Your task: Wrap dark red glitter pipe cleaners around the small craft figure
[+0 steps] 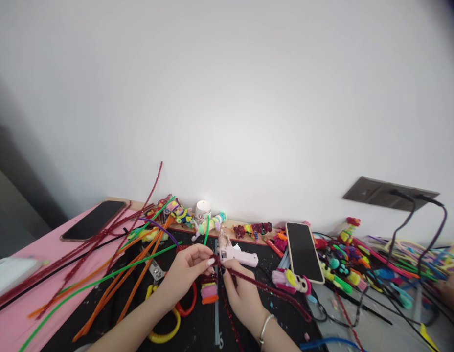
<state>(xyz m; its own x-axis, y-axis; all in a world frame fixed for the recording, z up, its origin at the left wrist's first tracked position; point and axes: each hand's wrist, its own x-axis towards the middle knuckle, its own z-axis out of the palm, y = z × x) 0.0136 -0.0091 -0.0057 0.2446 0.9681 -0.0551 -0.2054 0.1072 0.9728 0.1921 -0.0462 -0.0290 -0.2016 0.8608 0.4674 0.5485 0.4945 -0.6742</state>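
Both hands meet over the black mat (208, 332). My left hand (185, 274) is closed, its thumb and fingers pinching dark red tinsel pipe cleaner at its tips. Close beside it, my right hand (243, 288) is closed on the same dark red pipe cleaner (271, 289), whose tail runs off to the right. Just below the fingertips is a small coiled figure (210, 292) in pink, orange and dark red; whether a hand grips it is hidden. Behind the right hand lies a pale pink glue gun (239, 256). Scissors with yellow handles (164, 337) lie partly under my left forearm.
Loose pipe cleaners (102, 274) spread across the pink surface (25, 298) at left, near a dark phone (95, 220). A paper cup (203, 210) stands by the wall. At right are another phone (305, 252), finished figures (291, 282), cables and a wall socket (381, 195).
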